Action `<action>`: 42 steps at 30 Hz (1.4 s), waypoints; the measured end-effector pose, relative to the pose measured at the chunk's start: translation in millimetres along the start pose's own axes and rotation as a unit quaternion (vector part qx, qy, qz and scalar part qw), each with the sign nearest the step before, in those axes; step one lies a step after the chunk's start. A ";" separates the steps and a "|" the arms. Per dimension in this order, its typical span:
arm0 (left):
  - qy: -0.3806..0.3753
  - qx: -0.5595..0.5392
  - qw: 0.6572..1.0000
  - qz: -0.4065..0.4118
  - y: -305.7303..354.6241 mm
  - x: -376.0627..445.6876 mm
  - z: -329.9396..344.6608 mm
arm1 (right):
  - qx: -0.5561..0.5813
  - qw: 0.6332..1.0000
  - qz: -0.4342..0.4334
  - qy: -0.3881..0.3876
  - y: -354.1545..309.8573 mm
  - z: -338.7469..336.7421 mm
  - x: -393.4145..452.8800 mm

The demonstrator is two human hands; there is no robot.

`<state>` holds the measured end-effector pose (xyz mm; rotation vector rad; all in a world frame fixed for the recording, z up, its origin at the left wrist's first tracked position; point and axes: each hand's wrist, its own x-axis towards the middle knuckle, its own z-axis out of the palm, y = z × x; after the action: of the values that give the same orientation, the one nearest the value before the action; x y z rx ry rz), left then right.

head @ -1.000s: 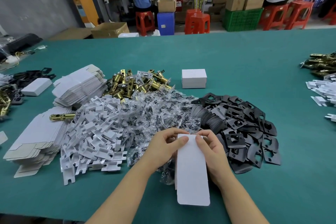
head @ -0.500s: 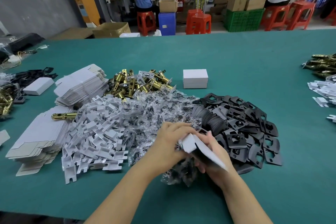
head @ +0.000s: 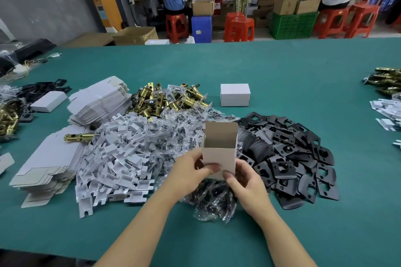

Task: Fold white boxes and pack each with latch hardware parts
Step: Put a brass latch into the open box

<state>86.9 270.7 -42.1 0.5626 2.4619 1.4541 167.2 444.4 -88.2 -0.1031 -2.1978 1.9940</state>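
Now left hand (head: 191,172) and right hand (head: 245,180) both pinch the upright white box (head: 219,156), fingers curled round its base, top flap open.

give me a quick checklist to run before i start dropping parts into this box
1. Box opened into a tube, standing upright: ok.
2. Top flap up and mouth clear: ok.
3. Bottom end closed: cannot tell, the fingers cover it.
4. Steady hold: ok, left hand and right hand both grip the lower part.
5. A hand free to pick parts: not ok, both are on the box.
6. Parts close by: ok, brass latches, bagged screws, black plates and white plastic pieces lie in piles around the box.
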 end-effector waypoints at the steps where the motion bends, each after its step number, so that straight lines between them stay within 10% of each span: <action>1: -0.004 0.007 1.000 0.002 0.9 -0.3 -0.4 | -0.012 1.000 0.001 0.004 -0.1 0.8 -0.2; 7: -0.034 0.012 0.999 0.003 4.3 4.8 -12.4 | 0.023 0.999 0.020 0.034 4.3 -0.9 2.4; 18: 0.237 0.156 0.956 -0.071 -10.1 125.9 -94.2 | 0.066 0.995 0.054 0.043 11.1 -0.5 6.1; 29: 0.147 0.430 0.890 -0.042 -43.6 193.2 -104.1 | 0.068 0.996 0.038 0.040 12.7 -0.6 6.7; 42: -0.005 0.472 0.879 -0.068 -35.4 189.1 -129.8 | 0.071 0.995 0.051 0.043 11.6 -0.5 6.5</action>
<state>-140.2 235.1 -10.5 0.5100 3.0027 0.0934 160.1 447.2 -99.1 -0.2832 -2.0293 2.1501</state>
